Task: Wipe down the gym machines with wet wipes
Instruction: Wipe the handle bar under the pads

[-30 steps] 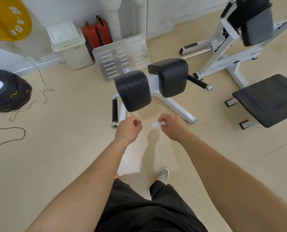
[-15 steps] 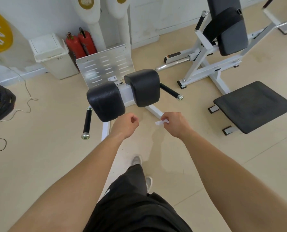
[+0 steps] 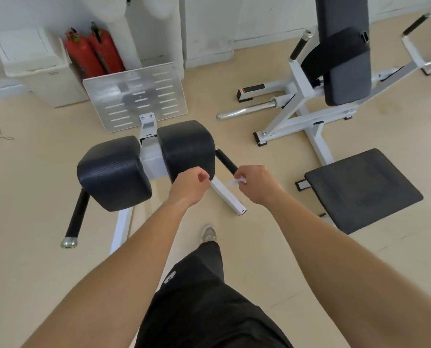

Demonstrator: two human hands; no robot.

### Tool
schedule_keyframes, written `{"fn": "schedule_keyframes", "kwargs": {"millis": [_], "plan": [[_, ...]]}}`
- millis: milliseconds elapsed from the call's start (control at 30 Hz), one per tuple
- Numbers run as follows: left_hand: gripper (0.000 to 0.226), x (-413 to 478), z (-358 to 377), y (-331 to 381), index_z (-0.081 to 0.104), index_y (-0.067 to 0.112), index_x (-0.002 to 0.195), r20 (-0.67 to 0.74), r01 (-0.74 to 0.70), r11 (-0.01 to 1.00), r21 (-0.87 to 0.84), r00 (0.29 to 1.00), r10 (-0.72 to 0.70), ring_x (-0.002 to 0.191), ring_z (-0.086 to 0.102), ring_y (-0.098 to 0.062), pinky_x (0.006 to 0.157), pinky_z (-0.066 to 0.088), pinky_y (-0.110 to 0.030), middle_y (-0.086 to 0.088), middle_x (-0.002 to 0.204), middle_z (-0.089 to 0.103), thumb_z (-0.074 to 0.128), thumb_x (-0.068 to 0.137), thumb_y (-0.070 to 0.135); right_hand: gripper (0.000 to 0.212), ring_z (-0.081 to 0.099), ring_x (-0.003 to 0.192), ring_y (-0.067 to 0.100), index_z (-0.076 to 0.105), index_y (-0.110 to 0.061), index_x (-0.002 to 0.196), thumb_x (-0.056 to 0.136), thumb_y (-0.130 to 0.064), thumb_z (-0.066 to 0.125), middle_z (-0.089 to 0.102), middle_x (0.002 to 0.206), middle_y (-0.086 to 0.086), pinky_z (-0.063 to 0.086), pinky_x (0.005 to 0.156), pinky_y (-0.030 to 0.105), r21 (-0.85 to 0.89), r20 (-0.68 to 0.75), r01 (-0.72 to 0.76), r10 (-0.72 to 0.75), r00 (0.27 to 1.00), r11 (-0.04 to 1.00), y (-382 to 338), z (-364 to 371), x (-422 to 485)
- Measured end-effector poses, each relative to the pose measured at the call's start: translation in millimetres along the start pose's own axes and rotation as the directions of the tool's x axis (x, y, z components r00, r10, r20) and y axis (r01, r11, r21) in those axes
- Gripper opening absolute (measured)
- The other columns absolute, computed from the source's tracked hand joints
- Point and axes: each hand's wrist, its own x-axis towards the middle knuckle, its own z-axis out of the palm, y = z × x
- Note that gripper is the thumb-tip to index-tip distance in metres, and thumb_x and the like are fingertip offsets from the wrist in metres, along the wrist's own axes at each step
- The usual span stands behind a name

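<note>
A white-framed machine with two black pads, the left pad (image 3: 114,172) and the right pad (image 3: 186,146), stands just ahead of me. My right hand (image 3: 255,183) pinches a small white wet wipe (image 3: 235,181) beside the machine's right black handle (image 3: 225,160). My left hand (image 3: 190,183) is curled into a fist in front of the right pad's near edge, and nothing shows in it. A silver slotted footplate (image 3: 136,96) stands behind the pads.
A second white machine with a black seat (image 3: 362,189) and upright back pad (image 3: 345,51) stands to the right. A white bin (image 3: 38,69) and two red extinguishers (image 3: 93,51) line the wall. My leg and shoe (image 3: 209,233) are on the beige floor.
I have stepped closer to the padded machine and turned right, so it now sits lower left. Both hands rose toward the right pad, still apart, the wipe still pinched.
</note>
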Motion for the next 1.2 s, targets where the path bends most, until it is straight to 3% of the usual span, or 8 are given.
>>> {"fn": "schedule_keyframes", "kwargs": {"millis": [100,233,567,700,800,900,1033,1200], "plan": [[0.019,33,6,24,0.066,0.024,0.115,0.014,0.032,0.999,-0.017,0.999,-0.032,0.101,0.06,-0.013,0.088,0.05,-0.031,0.007,0.114,0.067,0.056,0.1,0.029,0.027,0.06,0.081,0.022,0.069,-0.026,0.111,0.095,-0.012,0.052,0.064,0.107,0.004,0.042,0.059,0.024,0.013,0.044,-0.002,0.001,0.999,1.0,12,-22,39],[0.022,68,11,44,0.065,0.022,0.119,0.007,0.084,0.996,0.009,0.996,-0.084,0.103,0.061,-0.014,0.092,0.048,-0.03,0.004,0.119,0.068,0.054,0.102,0.03,0.029,0.062,0.092,0.025,0.069,-0.025,0.11,0.092,-0.011,0.051,0.066,0.11,0.005,0.054,0.077,0.034,-0.002,0.101,0.034,-0.034,0.994,0.999,28,-44,83],[0.017,111,56,66,0.065,0.024,0.113,-0.079,0.336,0.938,-0.088,0.936,-0.342,0.094,0.062,-0.015,0.088,0.054,-0.032,0.007,0.107,0.068,0.053,0.101,0.029,0.032,0.059,0.107,0.023,0.069,-0.022,0.116,0.092,-0.009,0.053,0.063,0.119,0.002,0.047,0.086,0.031,-0.113,0.325,0.312,-0.261,0.909,0.943,76,-49,187],[0.02,116,98,76,0.066,0.021,0.109,-0.17,0.487,0.832,-0.267,0.826,-0.538,0.094,0.063,-0.018,0.089,0.054,-0.035,0.004,0.102,0.067,0.051,0.1,0.03,0.029,0.057,0.096,0.02,0.071,-0.02,0.112,0.092,-0.008,0.055,0.059,0.115,0.003,0.044,0.078,0.029,-0.04,0.42,0.443,-0.387,0.821,0.896,88,-39,219],[0.023,117,136,74,0.065,0.015,0.103,-0.201,0.592,0.673,-0.444,0.666,-0.718,0.095,0.064,-0.022,0.088,0.052,-0.035,0.0,0.097,0.066,0.047,0.099,0.029,0.026,0.057,0.09,0.017,0.073,-0.02,0.109,0.091,-0.01,0.057,0.059,0.116,0.003,0.042,0.074,0.026,0.042,0.448,0.477,-0.443,0.777,0.878,98,-22,234],[0.022,113,178,69,0.067,0.016,0.112,-0.238,0.561,0.588,-0.582,0.574,-0.783,0.096,0.063,-0.015,0.09,0.05,-0.026,0.003,0.106,0.066,0.051,0.1,0.026,0.024,0.057,0.093,0.014,0.074,-0.019,0.111,0.094,-0.012,0.059,0.059,0.117,0.004,0.038,0.075,0.018,0.053,0.464,0.543,-0.502,0.73,0.838,115,3,241],[0.019,113,216,65,0.065,0.028,0.112,-0.332,0.426,0.578,-0.696,0.523,-0.785,0.081,0.062,0.004,0.069,0.038,0.002,0.015,0.097,0.065,0.057,0.096,0.023,0.021,0.063,0.085,0.015,0.073,-0.019,0.111,0.094,-0.013,0.062,0.055,0.108,-0.002,0.049,0.08,0.023,0.145,0.426,0.559,-0.561,0.71,0.817,137,39,235],[0.01,120,242,47,0.067,0.034,0.099,-0.381,0.357,0.665,-0.655,0.605,-0.7,0.083,0.065,0.002,0.079,0.052,-0.017,0.013,0.098,0.069,0.058,0.096,0.029,0.023,0.062,0.08,0.008,0.07,-0.023,0.111,0.092,-0.012,0.065,0.062,0.102,-0.006,0.054,0.077,0.028,0.239,0.305,0.591,-0.637,0.708,0.771,163,71,214]]}}
